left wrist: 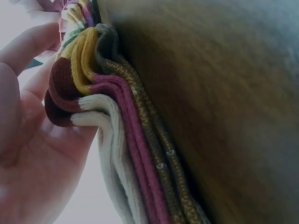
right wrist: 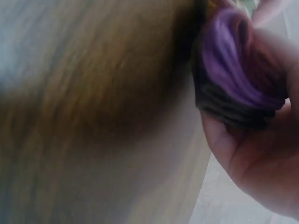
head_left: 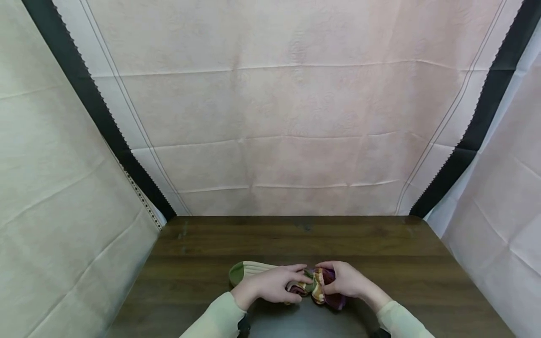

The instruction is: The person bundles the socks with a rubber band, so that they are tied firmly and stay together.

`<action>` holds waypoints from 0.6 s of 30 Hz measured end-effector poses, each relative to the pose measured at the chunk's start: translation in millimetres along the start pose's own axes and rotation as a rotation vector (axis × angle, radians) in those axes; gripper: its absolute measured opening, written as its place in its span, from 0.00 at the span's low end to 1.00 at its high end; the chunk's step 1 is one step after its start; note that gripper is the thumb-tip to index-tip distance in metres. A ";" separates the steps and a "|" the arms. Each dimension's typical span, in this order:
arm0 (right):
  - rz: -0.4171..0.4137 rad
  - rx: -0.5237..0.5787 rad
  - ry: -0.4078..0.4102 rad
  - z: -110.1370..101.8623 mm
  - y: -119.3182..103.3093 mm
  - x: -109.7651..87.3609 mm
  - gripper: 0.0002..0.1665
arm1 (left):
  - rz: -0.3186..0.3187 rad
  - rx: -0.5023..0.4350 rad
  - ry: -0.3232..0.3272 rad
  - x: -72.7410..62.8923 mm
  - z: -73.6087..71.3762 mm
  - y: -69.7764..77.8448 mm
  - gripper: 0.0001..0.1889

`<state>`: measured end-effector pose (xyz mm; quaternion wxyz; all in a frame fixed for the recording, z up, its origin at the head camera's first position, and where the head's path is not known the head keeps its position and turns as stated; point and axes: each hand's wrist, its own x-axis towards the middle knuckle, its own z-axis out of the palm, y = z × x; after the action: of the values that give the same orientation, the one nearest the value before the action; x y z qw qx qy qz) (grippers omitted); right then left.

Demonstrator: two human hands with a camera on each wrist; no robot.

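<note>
A bundle of striped knit socks [head_left: 318, 286] lies on the brown tabletop, drawn in at its middle. In the left wrist view, folded socks [left wrist: 124, 126] are layered in cream, magenta, maroon, yellow and grey-brown. My left hand [head_left: 276, 284] reaches over the left part of the bundle, thumb on the near side and fingers on the far side. My right hand [head_left: 348, 280] grips the bundle's purple and maroon end [right wrist: 233, 60], fingers and thumb round it. A thin orange strand shows by the narrowed middle; what it is cannot be told.
A cream ribbed sock part with a green tip [head_left: 237, 273] extends left past my left hand. The wooden tabletop [head_left: 296, 234] runs back to a white fabric wall [head_left: 291, 117]. Similar fabric walls with black strips stand at both sides.
</note>
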<state>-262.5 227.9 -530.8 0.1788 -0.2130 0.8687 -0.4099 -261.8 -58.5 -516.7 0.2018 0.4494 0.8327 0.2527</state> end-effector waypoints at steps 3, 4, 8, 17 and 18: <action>0.040 0.003 -0.010 2.2 -2.5 1.6 0.45 | 0.006 -0.008 -0.003 0.9 0.1 -1.3 0.27; 0.055 0.007 -0.002 3.0 -3.5 1.7 0.46 | 0.007 -0.013 -0.003 1.2 0.0 -1.7 0.26; 0.116 0.024 0.053 7.3 -6.1 2.0 0.47 | 0.006 -0.026 -0.003 2.4 0.0 -4.0 0.25; 0.166 0.246 0.037 8.7 -7.3 -1.8 0.49 | -0.025 -0.031 0.015 0.7 1.6 -7.0 0.23; 0.160 0.295 0.023 7.9 -7.4 -2.6 0.49 | -0.025 -0.031 0.019 0.6 1.5 -7.1 0.23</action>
<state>-254.9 219.9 -529.3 0.2301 -0.1096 0.8154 -0.5198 -265.8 -61.0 -522.2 0.2042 0.4335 0.8360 0.2675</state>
